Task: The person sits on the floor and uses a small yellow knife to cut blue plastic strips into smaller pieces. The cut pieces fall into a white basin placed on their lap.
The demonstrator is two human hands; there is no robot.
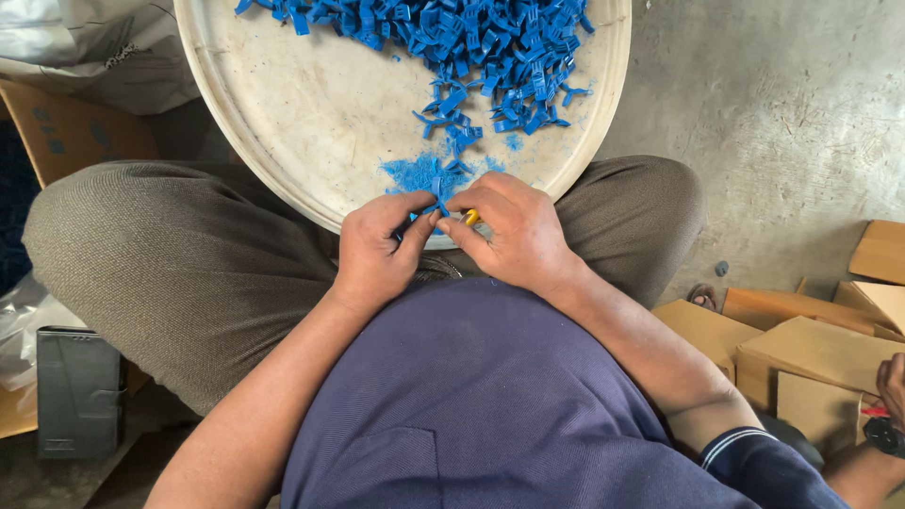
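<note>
Head view:
L hand (377,247): fingers curled, thumb + forefinger pinching a small blue plastic piece (436,206), at the near rim of the tray.
R hand (514,231): fingers bunched round a small yellow tool (470,218), only its tip shows; fingertips touching the same blue piece.
Blue piece: betw. both hands, just over the tray's near edge, above the lap.
Tray (311,123): big round off-white pan, resting on the person's knees.
Pile of blue pieces (471,42): far side of tray, spilling toward centre.
Blue shavings (424,172): small heap just beyond the hands.
Cardboard boxes (811,363): right, on the floor.
Other person's hand (891,391): far right edge, near boxes, w/ dark wristwatch.
Black case (77,391): near left.
</note>
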